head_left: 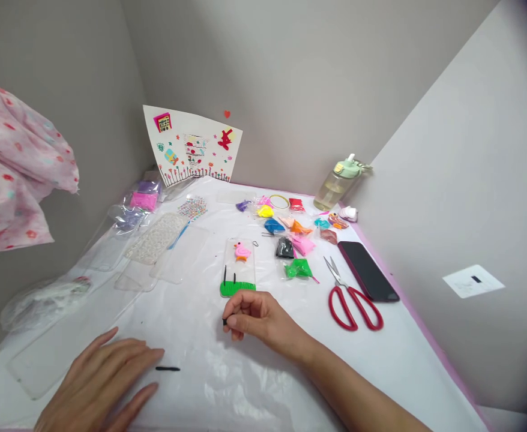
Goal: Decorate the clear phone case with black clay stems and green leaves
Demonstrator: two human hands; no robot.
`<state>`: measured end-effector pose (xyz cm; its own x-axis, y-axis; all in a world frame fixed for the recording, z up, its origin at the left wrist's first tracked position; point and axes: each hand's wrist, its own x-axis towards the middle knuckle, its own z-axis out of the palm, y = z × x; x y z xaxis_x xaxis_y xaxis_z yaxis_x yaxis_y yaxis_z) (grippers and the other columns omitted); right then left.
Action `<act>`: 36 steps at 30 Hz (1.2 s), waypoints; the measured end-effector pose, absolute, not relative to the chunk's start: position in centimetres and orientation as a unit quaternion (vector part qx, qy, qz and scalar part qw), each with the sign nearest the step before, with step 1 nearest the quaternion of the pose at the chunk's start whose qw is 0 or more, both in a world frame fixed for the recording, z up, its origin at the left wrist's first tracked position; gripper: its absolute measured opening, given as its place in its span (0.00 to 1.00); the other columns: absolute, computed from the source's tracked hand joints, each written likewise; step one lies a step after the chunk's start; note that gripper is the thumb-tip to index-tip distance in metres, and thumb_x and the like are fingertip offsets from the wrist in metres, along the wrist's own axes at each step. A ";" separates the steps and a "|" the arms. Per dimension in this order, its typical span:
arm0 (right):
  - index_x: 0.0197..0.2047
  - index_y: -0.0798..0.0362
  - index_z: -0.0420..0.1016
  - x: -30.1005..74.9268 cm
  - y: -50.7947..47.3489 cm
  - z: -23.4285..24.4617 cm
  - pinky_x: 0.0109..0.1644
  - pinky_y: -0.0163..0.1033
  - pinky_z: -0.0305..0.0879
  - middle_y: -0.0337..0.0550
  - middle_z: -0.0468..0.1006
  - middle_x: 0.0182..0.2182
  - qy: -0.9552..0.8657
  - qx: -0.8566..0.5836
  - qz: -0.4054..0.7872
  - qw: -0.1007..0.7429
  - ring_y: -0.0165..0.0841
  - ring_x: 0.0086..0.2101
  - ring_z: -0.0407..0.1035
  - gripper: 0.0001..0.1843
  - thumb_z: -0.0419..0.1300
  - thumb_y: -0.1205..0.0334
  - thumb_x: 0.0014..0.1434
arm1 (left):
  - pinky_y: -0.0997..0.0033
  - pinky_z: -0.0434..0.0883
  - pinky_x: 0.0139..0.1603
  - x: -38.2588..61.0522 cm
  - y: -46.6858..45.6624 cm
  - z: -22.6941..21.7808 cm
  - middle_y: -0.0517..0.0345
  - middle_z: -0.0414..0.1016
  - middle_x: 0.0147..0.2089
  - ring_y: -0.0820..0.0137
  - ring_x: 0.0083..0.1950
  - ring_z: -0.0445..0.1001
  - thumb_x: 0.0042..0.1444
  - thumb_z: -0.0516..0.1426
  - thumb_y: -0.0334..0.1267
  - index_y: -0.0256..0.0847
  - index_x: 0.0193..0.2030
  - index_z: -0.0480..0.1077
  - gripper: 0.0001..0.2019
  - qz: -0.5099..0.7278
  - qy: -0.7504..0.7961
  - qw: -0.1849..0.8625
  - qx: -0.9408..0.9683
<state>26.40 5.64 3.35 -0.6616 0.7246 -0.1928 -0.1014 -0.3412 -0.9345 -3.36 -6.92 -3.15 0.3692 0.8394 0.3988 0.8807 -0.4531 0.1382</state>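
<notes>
My right hand (258, 318) hovers over the white plastic sheet (209, 384), pinching a tiny piece of black clay (224, 322) between thumb and fingers. Just above it lies a clear phone case (239, 258) decorated with a pink clay bird (242, 251), a green clay grass strip (237, 288) and thin black clay stems (224, 276). My left hand (99, 384) rests flat and open on the sheet. A thin black clay roll (167, 368) lies just beyond its fingertips.
Small bags of coloured clay (286, 231) crowd the far side. Red-handled scissors (352, 300) and a dark phone (367, 271) lie to the right. Further back are a water bottle (335, 183) and a decorated card (191, 144). Spare clear cases (155, 252) lie left, near pink fabric (11, 174).
</notes>
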 end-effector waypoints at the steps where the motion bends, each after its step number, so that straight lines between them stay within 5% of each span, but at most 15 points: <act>1: 0.34 0.55 0.76 26.5 5.7 3.5 0.32 0.33 0.63 0.38 0.78 0.28 -0.505 -0.310 0.756 0.280 0.25 0.25 0.68 0.16 0.72 0.52 0.52 | 0.54 0.56 0.70 -3.1 -6.2 -2.6 0.64 0.82 0.47 0.63 0.50 0.78 0.64 0.57 0.54 0.55 0.55 0.73 0.16 -0.204 -0.517 0.032 -0.830; 11: 0.35 0.54 0.77 29.0 7.7 5.3 0.32 0.32 0.63 0.38 0.79 0.27 -0.459 -0.327 0.726 0.395 0.25 0.25 0.69 0.14 0.71 0.52 0.56 | 0.64 0.67 0.50 0.2 -3.4 0.4 0.64 0.77 0.37 0.65 0.40 0.74 0.66 0.55 0.43 0.49 0.36 0.71 0.07 -0.164 -0.488 -0.181 -0.838; 14: 0.35 0.54 0.77 29.5 8.1 5.3 0.31 0.30 0.63 0.38 0.79 0.27 -0.442 -0.331 0.722 0.417 0.24 0.24 0.69 0.13 0.71 0.53 0.56 | 0.70 0.70 0.44 0.9 -2.6 1.6 0.63 0.77 0.38 0.66 0.41 0.75 0.67 0.53 0.44 0.49 0.39 0.71 0.08 -0.181 -0.512 -0.293 -0.787; 18: 0.36 0.54 0.78 29.7 8.4 4.9 0.31 0.30 0.62 0.38 0.79 0.27 -0.425 -0.330 0.725 0.430 0.24 0.24 0.69 0.12 0.70 0.54 0.57 | 0.70 0.71 0.50 2.5 -0.2 2.9 0.62 0.77 0.43 0.65 0.48 0.76 0.65 0.56 0.49 0.50 0.44 0.71 0.09 -0.258 -0.548 -0.425 -0.672; 22: 0.38 0.55 0.79 29.7 8.5 4.6 0.31 0.29 0.63 0.38 0.79 0.27 -0.417 -0.328 0.729 0.433 0.23 0.23 0.68 0.13 0.70 0.54 0.57 | 0.69 0.74 0.46 5.0 3.2 3.6 0.62 0.77 0.40 0.69 0.40 0.78 0.63 0.59 0.47 0.51 0.54 0.70 0.14 -0.354 -0.492 -0.538 -0.586; 36: 0.38 0.55 0.79 30.0 8.7 4.8 0.30 0.29 0.63 0.39 0.79 0.27 -0.408 -0.327 0.731 0.439 0.23 0.23 0.69 0.12 0.69 0.55 0.57 | 0.65 0.72 0.45 9.8 10.3 3.2 0.60 0.78 0.38 0.65 0.42 0.78 0.56 0.60 0.42 0.45 0.51 0.71 0.16 -0.385 -0.463 -0.468 -0.646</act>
